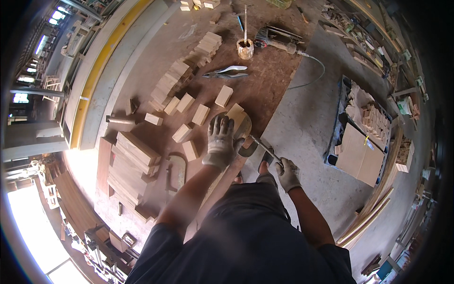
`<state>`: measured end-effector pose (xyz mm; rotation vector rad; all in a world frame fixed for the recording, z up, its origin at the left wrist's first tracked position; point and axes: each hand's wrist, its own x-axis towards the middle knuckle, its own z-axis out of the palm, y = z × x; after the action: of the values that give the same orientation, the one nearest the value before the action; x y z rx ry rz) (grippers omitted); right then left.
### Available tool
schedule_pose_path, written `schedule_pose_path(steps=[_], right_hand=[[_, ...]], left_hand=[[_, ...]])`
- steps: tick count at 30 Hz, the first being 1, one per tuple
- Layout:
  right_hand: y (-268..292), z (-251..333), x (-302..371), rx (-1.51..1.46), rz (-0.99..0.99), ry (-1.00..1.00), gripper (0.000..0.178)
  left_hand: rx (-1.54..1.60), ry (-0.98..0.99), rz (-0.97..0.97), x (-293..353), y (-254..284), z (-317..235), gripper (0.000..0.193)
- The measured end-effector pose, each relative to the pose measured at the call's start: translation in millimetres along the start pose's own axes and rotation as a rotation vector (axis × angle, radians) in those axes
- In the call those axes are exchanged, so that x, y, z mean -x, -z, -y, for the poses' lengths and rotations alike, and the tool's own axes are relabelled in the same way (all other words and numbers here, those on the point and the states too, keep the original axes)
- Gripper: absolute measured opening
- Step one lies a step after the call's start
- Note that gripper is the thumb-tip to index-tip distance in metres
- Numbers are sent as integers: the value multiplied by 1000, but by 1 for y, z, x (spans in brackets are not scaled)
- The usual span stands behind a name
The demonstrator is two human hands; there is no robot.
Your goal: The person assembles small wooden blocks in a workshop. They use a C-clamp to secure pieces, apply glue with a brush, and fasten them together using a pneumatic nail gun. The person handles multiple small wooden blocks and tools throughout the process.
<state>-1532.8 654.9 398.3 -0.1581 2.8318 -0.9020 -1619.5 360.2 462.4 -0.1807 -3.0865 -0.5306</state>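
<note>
My left hand (220, 144), in a grey work glove, is stretched flat with the fingers close together. It lies over or against a rounded brown piece (244, 127) with a pale wood block (235, 111) by it; what is under the palm is hidden. My gloved right hand (287, 174) is closed round the lower end of a thin metal rod (265, 148). The rod's other end reaches the rounded piece; its kind is not clear. Several small wood blocks (200, 114) lie just beyond and left of my left hand.
A long row of blocks (174, 78) runs away at the left. Pliers (226, 72), a pot (245, 49) with a stick in it and a corded power tool (279, 43) lie farther off. Stacked boards (132, 163) and a C-shaped clamp (177, 173) are at the left, a loaded pallet (362, 156) at the right.
</note>
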Motion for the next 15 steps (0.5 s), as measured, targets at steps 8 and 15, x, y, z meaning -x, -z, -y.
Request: schedule_pose_path(steps=[8, 15], right_hand=[[8, 14, -2, 42, -77, 34, 24], [-6, -2, -2, 26, -83, 74, 25]], left_hand=[[28, 9, 94, -17, -17, -6, 85], [25, -9, 71, -16, -22, -5, 79]])
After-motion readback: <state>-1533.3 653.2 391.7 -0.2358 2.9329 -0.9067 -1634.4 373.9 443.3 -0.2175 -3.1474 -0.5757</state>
